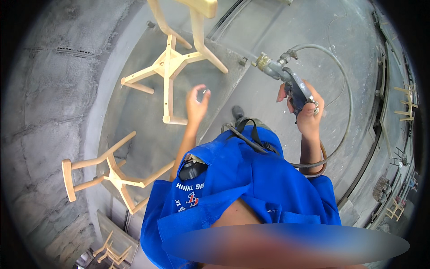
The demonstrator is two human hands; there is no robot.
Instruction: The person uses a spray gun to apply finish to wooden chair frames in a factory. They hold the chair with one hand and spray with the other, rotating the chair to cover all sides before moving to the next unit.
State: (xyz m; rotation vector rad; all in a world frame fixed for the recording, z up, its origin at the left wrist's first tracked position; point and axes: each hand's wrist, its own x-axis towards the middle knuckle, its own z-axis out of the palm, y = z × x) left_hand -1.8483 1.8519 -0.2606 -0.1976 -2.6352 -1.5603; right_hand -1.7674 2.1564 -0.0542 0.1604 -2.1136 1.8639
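Note:
My right hand [310, 114] is wrapped round the grip of a metal spray gun [270, 67]. The gun's nozzle points up and left, toward a pale wooden chair frame [169, 67], and a faint pale mist shows off its tip. A grey hose [348, 105] loops from the gun round to my right forearm. My left hand [197, 104] is raised beside the frame's lower leg end, thumb and fingers curved apart with nothing held. The frame's top runs out of the picture; its crossed rails face me.
A second wooden chair frame [117, 174] lies to my left on the broad grey board [139, 112]. A grey, dusty wall [49, 98] rises on the left. More chair frames [112, 253] stand at lower left, and others [406, 104] at the far right.

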